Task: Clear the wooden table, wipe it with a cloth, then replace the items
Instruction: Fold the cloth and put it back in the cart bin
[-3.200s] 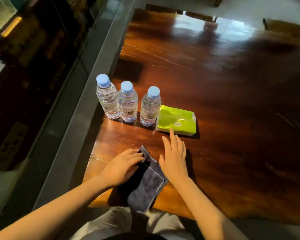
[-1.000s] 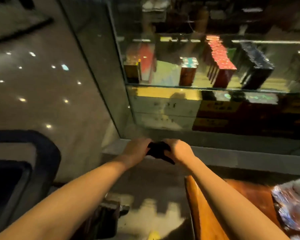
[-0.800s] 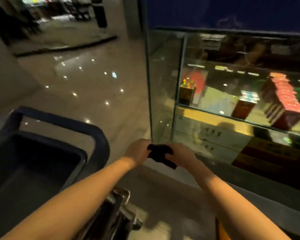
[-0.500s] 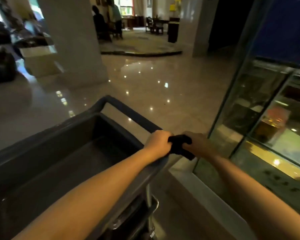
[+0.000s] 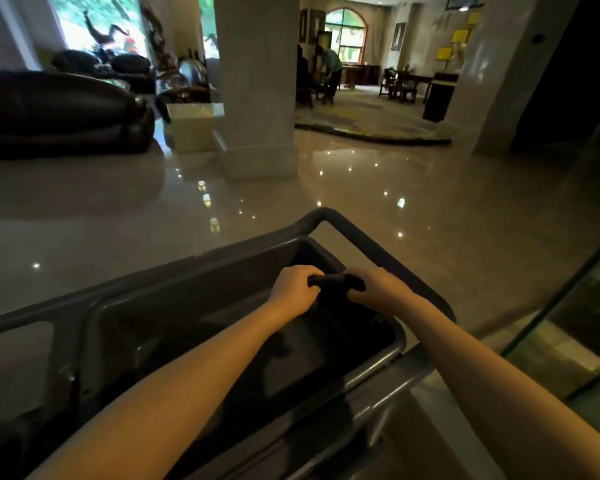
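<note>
- Over the tub (image 5: 222,296) of a grey cart, we have both fists curled tight on one dark cloth (image 5: 333,281): the left hand (image 5: 293,291) clamps one end, the right hand (image 5: 378,289) the other, with a short bridge of fabric stretched between them.
- The cloth looks bunched or twisted rather than flat; in this dim light we cannot say whether it is wet or being wrung.
- Below the hands the tub seems bare and dark, and the cart's handle (image 5: 361,237) loops past them toward the shiny floor (image 5: 430,209).
- What has changed: three seconds ago the cloth lay folded on the table beside three bottles and a green tissue pack. Since then we have turned away, past the glass case (image 5: 586,341), and carried the cloth to the cart.
- The table is now out of view.
- Our reading: with the items back in a row earlier, wiping and replacing look finished, and we are putting the cloth away. Letting go over the tub would close the task.
</note>
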`<state>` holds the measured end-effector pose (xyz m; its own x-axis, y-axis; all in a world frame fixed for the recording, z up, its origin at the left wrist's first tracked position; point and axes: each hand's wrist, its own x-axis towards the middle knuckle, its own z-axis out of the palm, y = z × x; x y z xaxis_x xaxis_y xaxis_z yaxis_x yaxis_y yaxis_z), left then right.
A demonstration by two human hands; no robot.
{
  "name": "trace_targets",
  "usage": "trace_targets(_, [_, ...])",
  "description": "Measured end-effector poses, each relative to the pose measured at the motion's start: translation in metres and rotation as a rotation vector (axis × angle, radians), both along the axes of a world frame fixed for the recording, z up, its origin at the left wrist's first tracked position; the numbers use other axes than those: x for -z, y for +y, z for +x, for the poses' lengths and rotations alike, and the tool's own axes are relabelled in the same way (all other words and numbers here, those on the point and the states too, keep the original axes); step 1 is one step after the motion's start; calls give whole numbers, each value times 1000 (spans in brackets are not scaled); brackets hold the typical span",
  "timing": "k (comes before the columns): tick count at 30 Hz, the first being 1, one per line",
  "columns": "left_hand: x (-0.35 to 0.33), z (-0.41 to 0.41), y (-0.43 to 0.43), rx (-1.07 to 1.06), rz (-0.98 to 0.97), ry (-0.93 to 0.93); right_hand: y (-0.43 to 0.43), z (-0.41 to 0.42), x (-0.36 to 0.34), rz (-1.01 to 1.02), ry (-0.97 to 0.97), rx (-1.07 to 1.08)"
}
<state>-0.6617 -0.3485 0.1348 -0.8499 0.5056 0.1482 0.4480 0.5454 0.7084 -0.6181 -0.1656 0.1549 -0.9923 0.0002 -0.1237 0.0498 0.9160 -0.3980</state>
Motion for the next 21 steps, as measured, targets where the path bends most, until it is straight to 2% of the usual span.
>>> trace_targets(13, [33, -25, -152, -273, -37, -29, -146, -82, 42, -90, -149, -191])
trace_targets(21, [78, -17, -202, -419, -46, -127, -204, -109, 90, 19, -239, -346])
